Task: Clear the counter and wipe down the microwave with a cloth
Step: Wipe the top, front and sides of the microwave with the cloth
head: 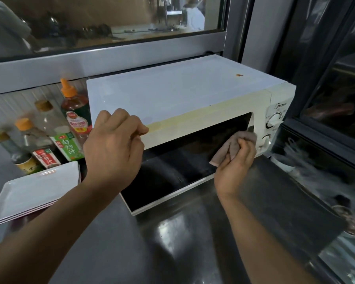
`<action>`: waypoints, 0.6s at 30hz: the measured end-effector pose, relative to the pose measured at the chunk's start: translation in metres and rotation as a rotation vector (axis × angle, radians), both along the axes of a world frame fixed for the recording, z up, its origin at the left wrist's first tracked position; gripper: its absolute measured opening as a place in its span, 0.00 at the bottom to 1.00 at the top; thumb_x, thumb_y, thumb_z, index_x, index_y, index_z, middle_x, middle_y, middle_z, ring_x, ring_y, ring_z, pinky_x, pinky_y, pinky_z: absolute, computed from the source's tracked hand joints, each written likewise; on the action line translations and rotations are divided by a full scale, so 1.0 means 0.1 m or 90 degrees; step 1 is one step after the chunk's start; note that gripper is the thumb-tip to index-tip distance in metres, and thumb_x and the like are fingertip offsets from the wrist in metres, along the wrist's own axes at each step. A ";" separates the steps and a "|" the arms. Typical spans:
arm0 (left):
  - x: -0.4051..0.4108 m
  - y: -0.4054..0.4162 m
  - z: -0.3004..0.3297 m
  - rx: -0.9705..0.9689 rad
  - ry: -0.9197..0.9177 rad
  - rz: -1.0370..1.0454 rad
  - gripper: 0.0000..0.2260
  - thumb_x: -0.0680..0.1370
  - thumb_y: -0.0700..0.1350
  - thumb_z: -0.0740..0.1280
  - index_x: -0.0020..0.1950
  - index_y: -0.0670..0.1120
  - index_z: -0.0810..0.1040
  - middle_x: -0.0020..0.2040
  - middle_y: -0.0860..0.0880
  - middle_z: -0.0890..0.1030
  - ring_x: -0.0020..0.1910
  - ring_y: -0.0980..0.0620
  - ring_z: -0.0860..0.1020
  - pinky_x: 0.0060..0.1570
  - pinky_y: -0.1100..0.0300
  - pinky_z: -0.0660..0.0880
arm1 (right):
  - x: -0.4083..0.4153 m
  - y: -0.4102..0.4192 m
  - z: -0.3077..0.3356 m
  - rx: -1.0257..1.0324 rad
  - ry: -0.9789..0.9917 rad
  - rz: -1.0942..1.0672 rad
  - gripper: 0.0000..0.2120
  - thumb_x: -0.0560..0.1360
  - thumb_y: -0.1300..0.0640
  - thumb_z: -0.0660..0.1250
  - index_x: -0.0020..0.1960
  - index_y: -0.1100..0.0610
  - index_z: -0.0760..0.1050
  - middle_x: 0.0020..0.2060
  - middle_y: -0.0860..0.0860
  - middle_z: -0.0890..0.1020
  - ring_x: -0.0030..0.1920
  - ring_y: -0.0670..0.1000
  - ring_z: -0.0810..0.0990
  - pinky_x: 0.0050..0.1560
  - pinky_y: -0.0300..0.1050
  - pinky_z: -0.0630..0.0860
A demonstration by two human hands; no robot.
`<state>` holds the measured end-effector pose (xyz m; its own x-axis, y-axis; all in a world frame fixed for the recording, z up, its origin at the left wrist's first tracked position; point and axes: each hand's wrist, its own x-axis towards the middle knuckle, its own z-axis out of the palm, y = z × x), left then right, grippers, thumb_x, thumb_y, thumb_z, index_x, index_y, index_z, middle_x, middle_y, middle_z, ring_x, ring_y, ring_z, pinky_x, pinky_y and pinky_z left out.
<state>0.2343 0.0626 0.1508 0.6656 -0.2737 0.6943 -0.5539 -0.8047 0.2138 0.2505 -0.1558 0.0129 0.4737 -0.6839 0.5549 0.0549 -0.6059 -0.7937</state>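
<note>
The right hand (235,165) grips a bunched cloth (232,144) against the microwave (172,95) door's right edge; the left hand (115,144), fingers curled and empty, rests at the microwave's front-left top corner.

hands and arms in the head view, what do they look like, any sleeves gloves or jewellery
Both are bare. The left hand and the right hand wear no gloves, and no rings, watch or bracelet show on the fingers or wrists. No sleeve shows on either forearm as far as the bottom edge of the picture. No markings or tattoos are visible.
</note>
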 end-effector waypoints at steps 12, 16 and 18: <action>0.00 0.03 -0.01 -0.023 0.005 -0.021 0.10 0.71 0.35 0.60 0.45 0.41 0.81 0.41 0.46 0.78 0.41 0.43 0.71 0.30 0.50 0.70 | -0.05 0.04 0.65 -0.017 -0.011 0.011 0.23 0.66 0.75 0.63 0.60 0.66 0.69 0.62 0.60 0.69 0.62 0.57 0.71 0.62 0.37 0.64; 0.01 0.05 -0.04 -0.024 -0.004 -0.026 0.10 0.71 0.36 0.61 0.45 0.42 0.81 0.41 0.46 0.78 0.41 0.44 0.70 0.29 0.52 0.69 | 0.02 0.09 0.47 -0.015 -0.012 -0.003 0.27 0.68 0.75 0.60 0.67 0.67 0.64 0.68 0.60 0.64 0.68 0.56 0.64 0.68 0.35 0.57; 0.01 0.05 -0.06 -0.022 -0.014 -0.023 0.10 0.71 0.36 0.61 0.45 0.42 0.81 0.41 0.46 0.78 0.41 0.46 0.70 0.29 0.54 0.67 | 0.01 0.11 0.23 0.025 -0.009 -0.011 0.29 0.68 0.75 0.60 0.69 0.68 0.63 0.69 0.62 0.64 0.68 0.58 0.64 0.67 0.35 0.55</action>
